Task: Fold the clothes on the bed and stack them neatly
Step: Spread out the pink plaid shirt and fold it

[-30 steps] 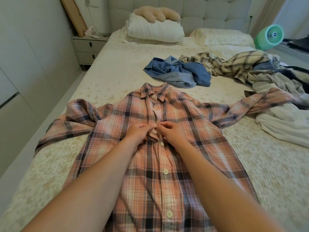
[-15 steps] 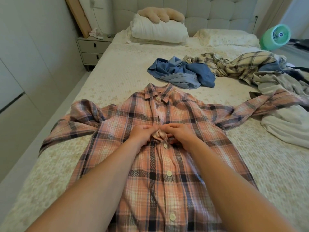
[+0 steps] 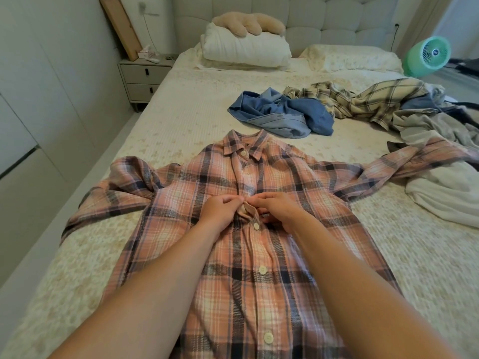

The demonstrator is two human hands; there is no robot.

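Note:
A pink plaid shirt [image 3: 298,182] lies face up on the bed [image 3: 181,120], sleeves spread out to both sides. My left hand [image 3: 223,211] and my right hand [image 3: 277,208] meet at the chest of the button placket, each pinching an edge of the cloth. Buttons below my hands are fastened. A crumpled blue denim garment [image 3: 282,115] lies beyond the collar. To the right sits a heap with a beige plaid shirt [image 3: 363,99], grey clothes [image 3: 435,128] and a white garment [image 3: 451,198].
A white pillow [image 3: 246,47] with a tan plush toy [image 3: 246,24] and a second pillow [image 3: 352,58] lie at the headboard. A nightstand [image 3: 142,76] stands left of the bed, a green fan [image 3: 427,55] at the far right. Cabinets line the left wall.
My hands stay at the same spot on the placket, with small finger movements. The placket cloth between them is more bunched up than one second ago.

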